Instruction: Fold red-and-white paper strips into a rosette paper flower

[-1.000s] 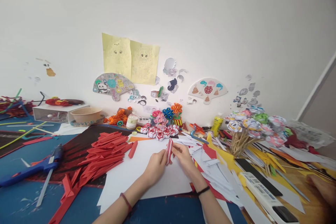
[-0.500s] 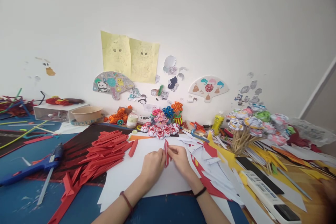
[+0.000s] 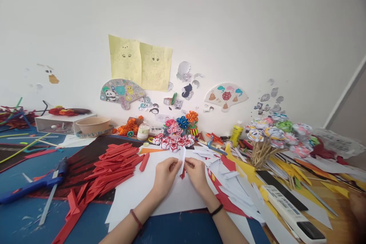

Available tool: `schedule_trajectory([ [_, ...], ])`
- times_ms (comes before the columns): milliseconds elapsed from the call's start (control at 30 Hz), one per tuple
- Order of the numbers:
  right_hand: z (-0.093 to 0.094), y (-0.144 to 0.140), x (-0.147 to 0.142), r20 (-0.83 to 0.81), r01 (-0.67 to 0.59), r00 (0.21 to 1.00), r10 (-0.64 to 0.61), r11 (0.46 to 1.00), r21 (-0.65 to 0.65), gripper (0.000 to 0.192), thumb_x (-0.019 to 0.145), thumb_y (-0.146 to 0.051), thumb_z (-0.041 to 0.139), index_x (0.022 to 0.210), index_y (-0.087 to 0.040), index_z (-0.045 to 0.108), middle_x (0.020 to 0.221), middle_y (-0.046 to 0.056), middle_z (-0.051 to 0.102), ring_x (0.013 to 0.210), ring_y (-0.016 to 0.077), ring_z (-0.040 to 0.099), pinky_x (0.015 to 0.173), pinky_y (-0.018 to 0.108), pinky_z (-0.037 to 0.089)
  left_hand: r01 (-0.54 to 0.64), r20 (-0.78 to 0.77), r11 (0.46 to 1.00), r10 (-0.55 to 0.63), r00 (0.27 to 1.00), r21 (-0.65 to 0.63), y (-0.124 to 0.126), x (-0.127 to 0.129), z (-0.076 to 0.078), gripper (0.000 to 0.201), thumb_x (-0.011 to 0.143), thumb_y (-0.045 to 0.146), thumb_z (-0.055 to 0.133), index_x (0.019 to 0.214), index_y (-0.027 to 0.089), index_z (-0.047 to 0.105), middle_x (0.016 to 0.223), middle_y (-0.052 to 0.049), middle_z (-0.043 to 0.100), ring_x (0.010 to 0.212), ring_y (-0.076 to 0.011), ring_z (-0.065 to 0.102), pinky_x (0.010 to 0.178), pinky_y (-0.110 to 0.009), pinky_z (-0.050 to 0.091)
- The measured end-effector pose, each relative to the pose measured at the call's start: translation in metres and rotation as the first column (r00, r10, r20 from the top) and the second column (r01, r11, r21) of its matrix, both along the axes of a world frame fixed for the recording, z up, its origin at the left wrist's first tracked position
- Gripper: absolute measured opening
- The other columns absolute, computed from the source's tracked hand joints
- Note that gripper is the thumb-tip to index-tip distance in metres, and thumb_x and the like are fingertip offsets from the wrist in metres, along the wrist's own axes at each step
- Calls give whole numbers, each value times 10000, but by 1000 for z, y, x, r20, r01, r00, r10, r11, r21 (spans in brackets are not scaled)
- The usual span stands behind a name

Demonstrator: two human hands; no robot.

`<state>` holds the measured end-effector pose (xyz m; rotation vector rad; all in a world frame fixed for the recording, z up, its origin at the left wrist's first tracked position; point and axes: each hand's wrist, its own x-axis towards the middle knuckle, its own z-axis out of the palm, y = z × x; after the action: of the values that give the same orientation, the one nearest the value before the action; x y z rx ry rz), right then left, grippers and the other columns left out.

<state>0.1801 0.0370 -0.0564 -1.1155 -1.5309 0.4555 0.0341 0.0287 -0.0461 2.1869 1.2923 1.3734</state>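
Both hands meet over a white sheet (image 3: 143,194) near the middle of the surface (image 3: 28,213). The left hand (image 3: 164,175) and right hand (image 3: 197,173) each pinch a narrow paper strip (image 3: 182,162), white on its upper length and red at its lower tip; the grip of each is closed on it with thumb and fingertips, holding it upright and slightly tilted.

On the wall, a white paper fan (image 3: 225,96) bears a red double-happiness character; no other writing can be read. A tan bowl (image 3: 93,124) stands toward the far left edge; its contents cannot be seen. Beside it, a white tray (image 3: 61,122) carries red odds and ends.

A heap of red folded pieces (image 3: 114,167) lies just left of the sheet, a blue glue gun (image 3: 34,183) near the left edge. A row of red-and-white paper flowers (image 3: 173,143) sits just beyond the hands. White paper scraps (image 3: 237,190) spread to the right, near a bunch of paper flowers on sticks (image 3: 268,141).
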Motion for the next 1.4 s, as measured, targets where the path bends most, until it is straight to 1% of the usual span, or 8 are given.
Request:
schedule_trajectory([
  [100,2,-1,0,23,50,998,-52,997,50,205,746,-153,578,566,-150,676,570,30,626,568,177,540,543,254,393,54,29,998,-53,998,-32,-3,6,-5,198,896,325,505,799,177,596,642,17,665,549,-116,598,549,-177,428],
  [167,3,-1,0,32,52,998,-55,996,70,204,747,-139,557,577,-151,671,577,24,603,567,172,531,536,251,387,50,32,998,-49,998,-47,-4,8,-8,180,889,302,503,773,178,566,608,21,647,525,-116,598,536,-178,421],
  [300,3,-2,-1,45,17,999,-20,997,79,222,814,-188,533,668,-150,696,607,25,594,560,165,546,525,245,406,16,-8,999,-16,1000,-48,-1,8,-11,163,861,254,507,714,188,533,580,24,619,526,-128,590,545,-195,400],
  [600,6,-5,-5,80,-48,996,40,994,98,280,854,-242,574,600,-158,660,604,25,588,575,169,563,547,252,432,-102,-172,995,103,980,15,5,1,-14,158,845,195,494,688,198,513,593,14,604,540,-147,561,535,-224,328],
  [733,5,-5,-5,88,-60,995,50,992,109,259,873,-259,565,671,-160,692,657,41,625,596,176,582,552,255,454,-143,-257,987,158,953,76,2,1,-11,156,873,193,483,724,204,527,669,-10,606,634,-177,568,555,-245,314],
  [1000,4,-5,-5,107,-77,992,64,989,124,238,885,-267,558,742,-163,717,727,62,661,663,194,617,606,269,485,-182,-343,973,221,913,142,0,1,-9,176,902,173,453,748,200,532,773,-35,614,795,-207,561,644,-272,368],
  [1133,4,-6,-6,115,-75,992,61,989,127,236,886,-273,556,758,-161,720,739,68,667,681,199,618,621,275,484,-185,-361,975,219,906,126,1,1,-11,159,893,175,470,750,198,535,783,-34,625,768,-200,573,638,-272,367],
  [1400,5,-7,-6,114,-83,991,69,989,125,260,887,-311,557,745,-172,725,723,64,669,668,199,610,619,278,487,-168,-366,983,182,913,68,6,2,-14,191,885,170,470,709,191,544,691,-35,633,654,-195,599,567,-271,316],
])
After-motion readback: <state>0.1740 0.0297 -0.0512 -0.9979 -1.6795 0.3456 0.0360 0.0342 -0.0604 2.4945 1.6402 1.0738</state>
